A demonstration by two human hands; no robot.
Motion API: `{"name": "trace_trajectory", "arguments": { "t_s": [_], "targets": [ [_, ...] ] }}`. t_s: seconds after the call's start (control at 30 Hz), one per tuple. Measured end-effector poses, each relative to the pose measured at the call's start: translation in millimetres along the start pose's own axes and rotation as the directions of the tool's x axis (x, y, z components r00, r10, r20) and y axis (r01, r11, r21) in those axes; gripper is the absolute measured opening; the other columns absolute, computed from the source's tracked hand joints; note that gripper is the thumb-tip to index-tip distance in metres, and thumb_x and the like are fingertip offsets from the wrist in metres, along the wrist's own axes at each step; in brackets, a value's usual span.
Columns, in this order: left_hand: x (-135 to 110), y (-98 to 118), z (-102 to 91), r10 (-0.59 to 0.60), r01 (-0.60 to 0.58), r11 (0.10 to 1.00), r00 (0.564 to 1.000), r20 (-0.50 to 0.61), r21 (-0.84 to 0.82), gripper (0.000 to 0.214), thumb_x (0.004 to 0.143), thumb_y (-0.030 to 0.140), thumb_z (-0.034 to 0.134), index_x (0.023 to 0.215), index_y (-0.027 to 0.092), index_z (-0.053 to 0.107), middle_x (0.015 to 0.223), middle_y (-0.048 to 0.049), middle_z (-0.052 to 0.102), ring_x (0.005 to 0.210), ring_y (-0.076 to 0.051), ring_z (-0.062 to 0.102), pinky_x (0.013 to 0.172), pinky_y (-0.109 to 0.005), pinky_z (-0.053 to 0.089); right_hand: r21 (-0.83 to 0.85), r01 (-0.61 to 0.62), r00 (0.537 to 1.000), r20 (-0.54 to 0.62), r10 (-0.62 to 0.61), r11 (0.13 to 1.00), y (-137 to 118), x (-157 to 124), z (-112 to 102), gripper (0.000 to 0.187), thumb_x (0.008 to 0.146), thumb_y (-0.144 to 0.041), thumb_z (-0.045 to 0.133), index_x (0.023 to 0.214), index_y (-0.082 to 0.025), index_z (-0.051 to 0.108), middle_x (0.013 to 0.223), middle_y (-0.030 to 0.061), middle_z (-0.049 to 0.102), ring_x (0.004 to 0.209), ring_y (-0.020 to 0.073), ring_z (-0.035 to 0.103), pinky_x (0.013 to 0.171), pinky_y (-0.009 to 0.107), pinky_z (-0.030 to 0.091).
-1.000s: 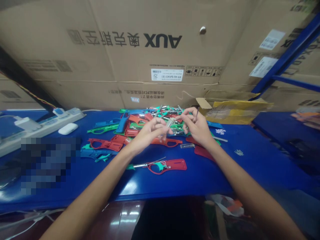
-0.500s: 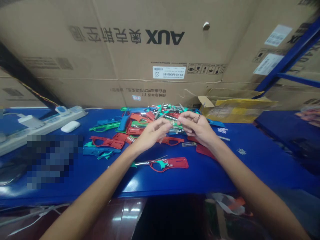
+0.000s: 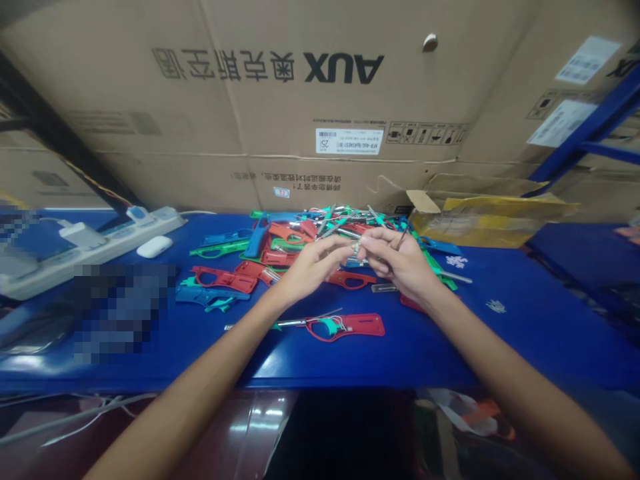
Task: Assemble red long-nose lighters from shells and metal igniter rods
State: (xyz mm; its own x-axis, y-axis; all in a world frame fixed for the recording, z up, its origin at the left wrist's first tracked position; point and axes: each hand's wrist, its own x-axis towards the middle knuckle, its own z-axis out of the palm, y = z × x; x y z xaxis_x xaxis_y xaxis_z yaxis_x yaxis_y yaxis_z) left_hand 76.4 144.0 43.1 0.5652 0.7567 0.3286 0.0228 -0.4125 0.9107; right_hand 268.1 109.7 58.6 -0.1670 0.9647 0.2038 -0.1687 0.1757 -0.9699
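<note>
Both hands are up over the blue table (image 3: 450, 347), and they meet fingertip to fingertip. The left hand (image 3: 313, 267) pinches a small metal part (image 3: 356, 247) between thumb and forefinger, the other fingers curled loosely under. The right hand (image 3: 400, 263) comes in from the other side and pinches the same part, so the piece sits right between the two hands, off the table, above the pile of plastic shells (image 3: 280, 247). The right hand also carries a thin metal rod (image 3: 402, 236), which sticks up at a slant between its fingers. The part itself is too small and blurred to make out in detail.

Below the hands and nearer the person, a red shell (image 3: 350, 327) lies flat on the table with a green piece and a metal tube fitted at its left end. The pile behind is a jumble of red, green and blue shells. Far left there is a white power strip (image 3: 100, 237) with a small white case (image 3: 154, 247) just beside it. A large cardboard box (image 3: 300, 100) stands behind the table, and a yellow bag (image 3: 490, 217) sits at the right end of the pile.
</note>
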Motion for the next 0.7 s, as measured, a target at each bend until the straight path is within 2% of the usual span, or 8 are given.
{"name": "trace_trajectory", "arguments": {
  "t_s": [0.1, 0.23, 0.5, 0.7],
  "targets": [
    [-0.7, 1.0, -0.7, -0.007, 0.007, 1.000, 1.000, -0.028, 0.020, 0.026, 0.097, 0.043, 0.059, 0.106, 0.021, 0.070, 0.073, 0.0003, 0.061, 0.054, -0.010, 0.044, 0.051, -0.023, 0.037, -0.001, 0.014, 1.000, -0.024, -0.014, 1.000, 2.8, 0.0, 1.0, 0.025, 0.082, -0.045, 0.079, 0.087, -0.022, 0.070, 0.074, -0.0007, 0.069, 0.045, 0.0041, 0.034, 0.040, 0.022, 0.019],
    [-1.5, 1.1, -1.7, 0.001, 0.000, 1.000, 0.999, -0.038, 0.028, 0.025, 0.096, 0.041, 0.062, 0.108, 0.022, 0.071, 0.084, -0.0033, 0.068, 0.065, -0.013, 0.055, 0.057, -0.025, 0.041, -0.015, 0.007, 1.000, -0.002, -0.008, 1.000, 3.3, -1.0, 1.7, 0.026, 0.083, -0.045, 0.078, 0.085, -0.021, 0.069, 0.072, -0.0021, 0.065, 0.045, 0.0036, 0.031, 0.039, 0.022, 0.018],
    [0.1, -3.2, -3.6, 0.129, -0.122, 0.988, 0.990, -0.066, 0.100, 0.021, 0.098, 0.034, 0.060, 0.108, 0.019, 0.071, 0.099, -0.0047, 0.075, 0.081, -0.015, 0.065, 0.071, -0.026, 0.051, -0.037, 0.037, 0.999, -0.005, -0.037, 0.999, 2.9, -2.0, 2.9, 0.023, 0.086, -0.042, 0.076, 0.084, -0.019, 0.070, 0.076, 0.0004, 0.070, 0.046, 0.0039, 0.037, 0.039, 0.021, 0.019],
    [-0.4, -2.9, -5.6, 0.211, -0.195, 0.959, 0.975, -0.063, 0.205, 0.022, 0.101, 0.032, 0.059, 0.111, 0.019, 0.073, 0.101, -0.0042, 0.077, 0.076, -0.013, 0.066, 0.070, -0.025, 0.051, -0.049, 0.118, 0.990, -0.077, -0.122, 0.992, 7.3, -1.8, 3.1, 0.019, 0.087, -0.037, 0.076, 0.089, -0.020, 0.072, 0.074, -0.0006, 0.071, 0.045, 0.0031, 0.037, 0.042, 0.020, 0.024]
  ]
}}
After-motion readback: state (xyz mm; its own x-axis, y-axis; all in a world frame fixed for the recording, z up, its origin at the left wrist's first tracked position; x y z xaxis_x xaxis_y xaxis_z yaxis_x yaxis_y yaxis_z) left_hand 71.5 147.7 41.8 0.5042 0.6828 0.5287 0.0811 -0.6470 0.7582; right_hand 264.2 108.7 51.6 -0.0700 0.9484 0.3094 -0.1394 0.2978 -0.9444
